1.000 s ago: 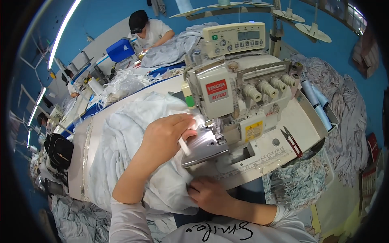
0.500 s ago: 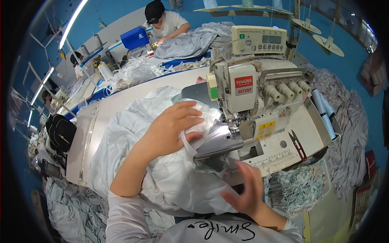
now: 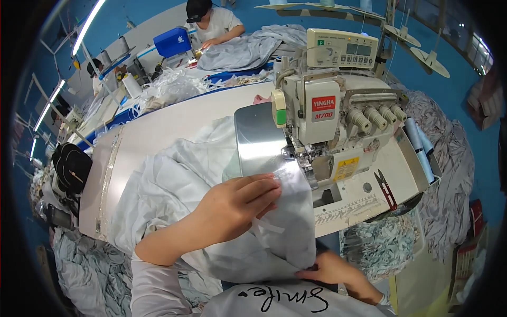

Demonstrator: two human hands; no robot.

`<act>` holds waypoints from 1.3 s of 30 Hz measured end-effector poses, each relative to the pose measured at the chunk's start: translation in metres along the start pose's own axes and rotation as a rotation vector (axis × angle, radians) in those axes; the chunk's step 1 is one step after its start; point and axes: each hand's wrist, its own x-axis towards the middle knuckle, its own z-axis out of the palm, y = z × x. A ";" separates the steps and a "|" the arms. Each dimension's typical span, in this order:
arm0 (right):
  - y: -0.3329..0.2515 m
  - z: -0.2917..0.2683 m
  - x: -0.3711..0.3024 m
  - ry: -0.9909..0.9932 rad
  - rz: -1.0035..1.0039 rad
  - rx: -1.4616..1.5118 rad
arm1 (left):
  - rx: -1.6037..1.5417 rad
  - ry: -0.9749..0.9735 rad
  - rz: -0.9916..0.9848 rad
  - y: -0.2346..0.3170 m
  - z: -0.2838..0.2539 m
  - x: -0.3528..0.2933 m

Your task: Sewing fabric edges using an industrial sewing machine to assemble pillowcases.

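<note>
A large piece of pale white fabric (image 3: 174, 185) lies bunched over the left part of the machine table and hangs off its front edge. My left hand (image 3: 237, 203) is closed, pinching the fabric's upper edge just left of the overlock sewing machine's needle area. A narrow white strip (image 3: 268, 227) hangs below those fingers. Low in front of my body, my right hand (image 3: 334, 269) grips the fabric's lower right edge, its fingers partly hidden. The overlock sewing machine (image 3: 322, 108) stands right behind the cloth, its shiny metal plate (image 3: 261, 142) uncovered.
Red-handled thread snips (image 3: 387, 191) lie on the table (image 3: 195, 119) at the right. Below them sits a bin of fabric scraps (image 3: 377, 251). Heaped grey cloth (image 3: 449, 153) fills the far right. A co-worker (image 3: 222, 24) sews at another machine behind. A black bag (image 3: 73, 166) is at the left.
My left hand has gone from spread on the fabric to pinching its edge, drawing the cloth off the metal plate toward me. My right hand has dropped lower and closed on the fabric.
</note>
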 end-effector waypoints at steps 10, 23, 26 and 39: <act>-0.065 -0.036 0.065 0.338 0.185 0.620 | 0.143 -0.033 -0.131 -0.006 -0.004 0.006; -0.055 -0.023 0.046 0.324 0.205 0.684 | 0.086 -0.115 -0.110 0.016 0.001 0.014; -0.049 -0.028 0.047 0.387 0.153 0.742 | 0.130 -0.083 -0.088 0.010 0.010 0.017; -0.047 -0.037 0.052 0.552 0.060 0.792 | 0.117 -0.119 -0.101 0.010 0.010 0.022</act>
